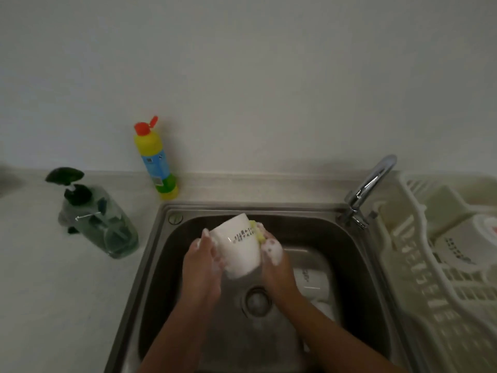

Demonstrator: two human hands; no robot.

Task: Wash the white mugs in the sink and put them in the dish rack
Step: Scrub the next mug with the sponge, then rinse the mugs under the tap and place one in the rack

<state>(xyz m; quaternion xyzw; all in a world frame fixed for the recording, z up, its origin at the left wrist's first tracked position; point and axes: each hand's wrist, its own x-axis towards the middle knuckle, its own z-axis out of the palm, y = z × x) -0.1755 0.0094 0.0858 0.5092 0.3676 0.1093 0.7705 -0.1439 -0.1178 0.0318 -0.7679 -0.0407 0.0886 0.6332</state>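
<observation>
Left hand (200, 262) grips white mug (238, 244) over steel sink (357, 265), fingers (205, 234) curled round its side. Right hand (277, 267), soapy, pinches yellow sponge (256, 234) against the mug's other side. Two more mugs (312, 284) lie in the sink just right of right-hand fingers. Dish rack (419, 265) far right, another mug (481, 238) in it. Faucet (368, 189) beyond right hand; detergent bottle (157, 160) and soap dispenser (96, 219) on table (53, 292), left.
</observation>
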